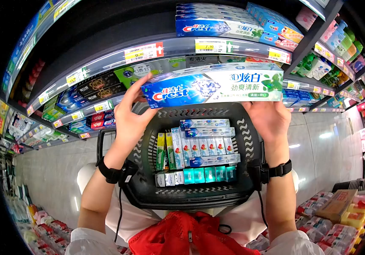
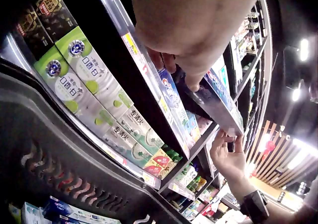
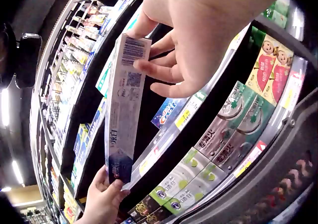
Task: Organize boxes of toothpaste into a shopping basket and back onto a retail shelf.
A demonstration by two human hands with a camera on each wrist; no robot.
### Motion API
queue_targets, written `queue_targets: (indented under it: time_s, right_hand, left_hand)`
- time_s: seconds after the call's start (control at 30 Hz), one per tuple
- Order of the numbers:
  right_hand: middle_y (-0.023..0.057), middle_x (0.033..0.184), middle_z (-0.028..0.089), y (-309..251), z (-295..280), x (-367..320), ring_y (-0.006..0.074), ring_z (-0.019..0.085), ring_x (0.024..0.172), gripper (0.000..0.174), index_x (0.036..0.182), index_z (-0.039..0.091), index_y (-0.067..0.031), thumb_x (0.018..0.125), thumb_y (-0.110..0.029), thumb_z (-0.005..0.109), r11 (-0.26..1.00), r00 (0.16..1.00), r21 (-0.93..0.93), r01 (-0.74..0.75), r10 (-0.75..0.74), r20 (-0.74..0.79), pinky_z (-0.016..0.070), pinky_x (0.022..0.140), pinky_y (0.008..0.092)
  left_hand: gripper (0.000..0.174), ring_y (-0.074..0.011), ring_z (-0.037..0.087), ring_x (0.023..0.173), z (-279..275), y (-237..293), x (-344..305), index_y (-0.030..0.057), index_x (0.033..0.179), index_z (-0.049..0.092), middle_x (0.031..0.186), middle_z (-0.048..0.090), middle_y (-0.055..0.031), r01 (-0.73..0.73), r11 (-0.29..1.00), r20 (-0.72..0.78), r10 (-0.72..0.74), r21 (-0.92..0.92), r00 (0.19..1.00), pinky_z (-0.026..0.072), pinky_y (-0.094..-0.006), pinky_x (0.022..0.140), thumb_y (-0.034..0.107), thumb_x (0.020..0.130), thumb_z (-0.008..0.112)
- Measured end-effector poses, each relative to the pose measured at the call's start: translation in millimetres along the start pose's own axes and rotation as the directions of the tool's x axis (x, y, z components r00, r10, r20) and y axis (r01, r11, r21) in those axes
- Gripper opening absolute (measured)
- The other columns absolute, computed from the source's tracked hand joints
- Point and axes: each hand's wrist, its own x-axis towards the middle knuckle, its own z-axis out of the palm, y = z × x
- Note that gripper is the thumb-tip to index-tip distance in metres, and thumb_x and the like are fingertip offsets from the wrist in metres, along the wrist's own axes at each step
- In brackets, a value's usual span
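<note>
A Crest toothpaste box point(image 1: 212, 87), white and blue with a diamond and green leaves, is held level above the basket, its printed front facing up at the head camera. My left hand point(image 1: 133, 119) pinches its left end between thumb and fingers. At the opposite end my right hand point(image 1: 269, 119) grips it from below, with some fingers hidden behind the carton. In the right wrist view the box's barcode side point(image 3: 126, 94) shows, with thumb and fingers on both sides of it. A black shopping basket point(image 1: 142, 189) sits below, holding rows of toothpaste boxes point(image 1: 201, 146).
Store shelves run across the front, with matching Crest boxes point(image 1: 208, 27) stacked on the upper one and price tags point(image 1: 144, 51) along its edge. Green and grey cartons point(image 2: 82, 80) fill the shelf beneath. Packaged goods point(image 1: 335, 212) stand on the floor at right.
</note>
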Motion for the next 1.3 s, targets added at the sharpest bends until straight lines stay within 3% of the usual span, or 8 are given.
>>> queue_targets:
  time_s: [0.1,0.17,0.23,0.53,0.67,0.83,1.0,1.3]
  right_hand:
    - [0.0106,0.119,0.048,5,-1,2,0.023,0.048,0.107,0.048,0.123,0.038,-0.007,0.084,-0.03,0.054,0.998,0.998,0.063,0.017,-0.013,-0.054,0.0357,0.092,0.0398]
    - [0.0093,0.116,0.051,7,-16,5,0.0205,0.051,0.1,0.041,0.12,0.041,-0.0074,0.089,-0.034,0.044,0.969,0.985,0.246,-0.025,-0.018,0.172,0.0397,0.088,0.0381]
    - [0.0084,0.107,0.055,1,13,3,0.019,0.055,0.09,0.043,0.118,0.042,-0.006,0.091,-0.039,0.036,0.996,0.983,0.077,-0.035,0.048,-0.177,0.0457,0.076,0.0354]
    - [0.0085,0.103,0.055,9,12,-2,0.0155,0.057,0.086,0.043,0.118,0.04,0.0024,0.082,-0.011,0.057,0.902,0.988,-0.417,-0.11,0.052,-0.149,0.0505,0.071,0.0308]
    - [0.0111,0.113,0.051,9,13,-2,0.017,0.053,0.097,0.054,0.123,0.036,0.0015,0.076,-0.002,0.062,0.889,0.983,-0.423,-0.173,0.181,-0.023,0.0486,0.078,0.0322]
    - [0.0204,0.13,0.036,-16,24,5,0.0282,0.049,0.108,0.074,0.137,0.012,-0.0059,0.081,-0.014,0.059,0.952,0.997,-0.306,-0.02,0.04,0.059,0.0414,0.088,0.0356]
    - [0.0208,0.128,0.038,-22,14,9,0.0262,0.052,0.105,0.072,0.137,0.011,-0.0072,0.083,-0.016,0.056,0.975,0.999,-0.217,-0.044,0.043,-0.009,0.0415,0.088,0.0339]
    - [0.0197,0.123,0.044,-26,0,16,0.0257,0.054,0.102,0.072,0.137,0.008,-0.0081,0.084,-0.015,0.055,0.987,0.998,-0.158,-0.033,0.025,-0.051,0.0424,0.086,0.0322]
  left_hand:
    - [0.06,-0.017,0.054,0.103,-8,4,0,0.0015,0.12,0.046,0.12,0.052,-0.0103,-0.037,0.992,0.039,0.033,0.124,0.999,0.0435,-0.0287,0.085,0.001,0.065,0.07]
    - [0.058,-0.0176,0.054,0.102,-10,7,0,0.0008,0.117,0.048,0.119,0.053,-0.0104,-0.052,0.992,0.05,0.047,0.111,0.998,0.0427,-0.0293,0.087,0.002,0.063,0.071]
    - [0.058,-0.0171,0.054,0.101,-12,5,0,0.0011,0.116,0.049,0.118,0.053,-0.0103,-0.101,0.985,0.041,0.096,0.142,0.995,0.0435,-0.0287,0.085,0.002,0.063,0.072]
    - [0.064,-0.0296,0.043,0.112,-2,22,2,0.0047,0.116,0.049,0.12,0.048,-0.0138,-0.326,0.856,0.459,0.12,0.402,0.88,0.0319,-0.0398,0.095,0.02,0.059,0.074]
    - [0.059,-0.0309,0.052,0.097,10,29,8,0.0021,0.111,0.05,0.103,0.056,-0.0155,-0.238,0.937,0.398,0.122,0.256,0.909,0.0414,-0.0343,0.082,0.015,0.059,0.075]
    - [0.047,-0.0274,0.052,0.096,-8,35,80,0.0007,0.11,0.048,0.103,0.053,-0.0144,-0.332,0.827,0.113,0.317,0.454,0.942,0.0393,-0.0325,0.085,-0.003,0.066,0.064]
    - [0.045,-0.0333,0.048,0.105,-7,0,209,0.0033,0.118,0.046,0.113,0.051,-0.0177,-0.465,0.614,0.164,0.482,0.638,0.861,0.0371,-0.0361,0.09,0.006,0.075,0.06]
    - [0.046,-0.0283,0.043,0.114,84,-16,332,0.0067,0.122,0.042,0.122,0.047,-0.015,-0.357,0.536,0.434,-0.018,0.765,0.901,0.0335,-0.0356,0.096,0.015,0.08,0.057]
